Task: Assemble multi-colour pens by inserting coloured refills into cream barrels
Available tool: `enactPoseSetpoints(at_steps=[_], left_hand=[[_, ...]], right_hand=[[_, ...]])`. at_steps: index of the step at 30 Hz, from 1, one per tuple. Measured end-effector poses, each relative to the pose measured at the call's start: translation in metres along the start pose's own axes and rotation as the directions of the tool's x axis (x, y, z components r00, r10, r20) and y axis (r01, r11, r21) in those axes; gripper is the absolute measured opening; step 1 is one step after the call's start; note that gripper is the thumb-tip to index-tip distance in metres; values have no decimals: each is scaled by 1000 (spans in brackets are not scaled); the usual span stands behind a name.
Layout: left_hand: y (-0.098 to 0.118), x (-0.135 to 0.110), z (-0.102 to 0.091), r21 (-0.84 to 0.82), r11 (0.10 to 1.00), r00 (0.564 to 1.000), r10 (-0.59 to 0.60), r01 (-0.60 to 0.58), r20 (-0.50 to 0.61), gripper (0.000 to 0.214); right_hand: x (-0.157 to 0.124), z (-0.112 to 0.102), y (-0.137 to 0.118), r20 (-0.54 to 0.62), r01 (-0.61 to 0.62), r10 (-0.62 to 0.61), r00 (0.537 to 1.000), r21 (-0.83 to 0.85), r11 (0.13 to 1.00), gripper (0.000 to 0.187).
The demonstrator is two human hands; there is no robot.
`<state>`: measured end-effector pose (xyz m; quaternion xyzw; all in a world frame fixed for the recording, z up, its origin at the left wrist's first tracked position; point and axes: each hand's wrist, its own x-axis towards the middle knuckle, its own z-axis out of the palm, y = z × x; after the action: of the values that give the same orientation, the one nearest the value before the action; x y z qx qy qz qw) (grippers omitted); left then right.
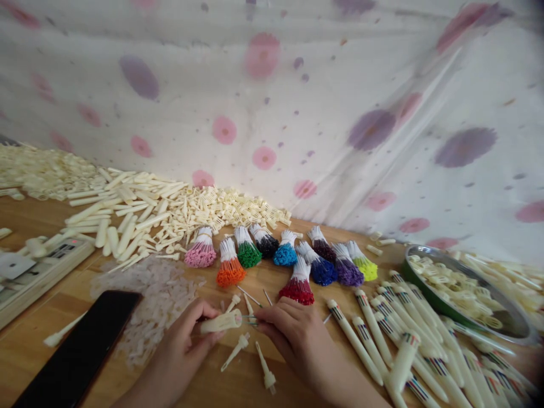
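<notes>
My left hand (181, 345) is closed around a cream plastic pen barrel (220, 322), its open end facing right. Thin bluish rods (249, 319), which look like pen refills, stretch between that end and the pinched fingertips of my right hand (300, 334). How far they sit inside the barrel I cannot tell. Below the barrel lie small cream cone-like pieces with thin tails, one of them a loose pen part (266, 374). Just above my right hand stands a bundle of red-tipped refills (297, 283). More bundles, such as the orange one (230, 263), are grouped behind it.
Finished-looking multicolour pens (355, 343) lie to the right, beside a metal bowl (521, 323) of cream parts. A black phone (80, 345), clear plastic bits (148, 300) and a power strip (51, 277) are at left. Heaped cream barrels (123, 209) back onto a flowered curtain (263, 113).
</notes>
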<state>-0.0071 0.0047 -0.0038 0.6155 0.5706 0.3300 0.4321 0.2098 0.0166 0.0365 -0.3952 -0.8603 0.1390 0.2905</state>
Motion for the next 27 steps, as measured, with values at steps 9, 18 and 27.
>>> enactPoseSetpoints(at_steps=[9,18,27], left_hand=[[3,0,0,-15,1000,1000,-9,9,26,8],[-1,-3,-1,85,981,984,172,-176,42,18],[-4,-3,-2,267,875,905,425,-404,-22,18]], right_hand=[[-2,0,0,-2,19,-19,1000,-12,1000,28],[-6,-2,2,65,85,-80,995,-71,994,24],[-8,-1,3,16,124,-123,992,-6,992,20]])
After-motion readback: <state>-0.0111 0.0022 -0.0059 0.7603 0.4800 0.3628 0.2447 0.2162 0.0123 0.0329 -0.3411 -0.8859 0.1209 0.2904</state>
